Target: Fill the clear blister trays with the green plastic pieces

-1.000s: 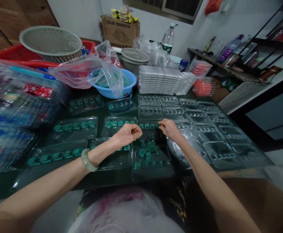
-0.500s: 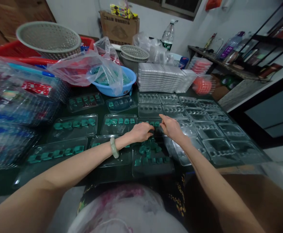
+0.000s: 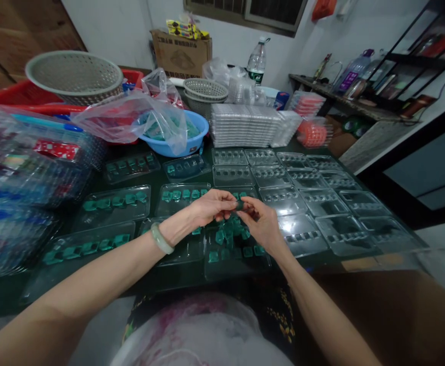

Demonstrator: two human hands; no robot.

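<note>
"Over the middle of the dark green table (image 3: 186, 277), how are those fingers set? Looks fiddly."

"Left hand (image 3: 215, 206) is pinching a small translucent green piece (image 3: 240, 204), fingertips bunched. Right hand (image 3: 263, 221) meets it from 4 o'clock, thumb and index near the piece, but I can't tell if they're actually gripping. Fingertips make sense imo, the thing's tiny and a whole fist would hide it."

"And the loose stuff?"

"Heap of green pieces (image 3: 230, 231) around 6 o'clock from the fingertips, on a transparent tray (image 3: 230, 269) that also has a row of them along its near side. Probably parked there so both hands reach it without stretching. More transparent trays (image 3: 302, 222) lie flat in rows at 3 o'clock, likely so every socket is easy to see and reach. Blue basin (image 3: 184, 147) at 11 has more green inside, partly draped by a plastic bag (image 3: 112, 122)."

"Any brands?"

"Nope lol. Cardboard carton (image 3: 184, 56), further out at 11, has dark printed characters, too soft to read. Yellow packets (image 3: 186, 29) on top, same problem. Water bottle (image 3: 257, 63) at 12 wears a green label with white marks, and the big jug (image 3: 354, 73) toward 1 has a purple one. Too small for me to name either."
</note>
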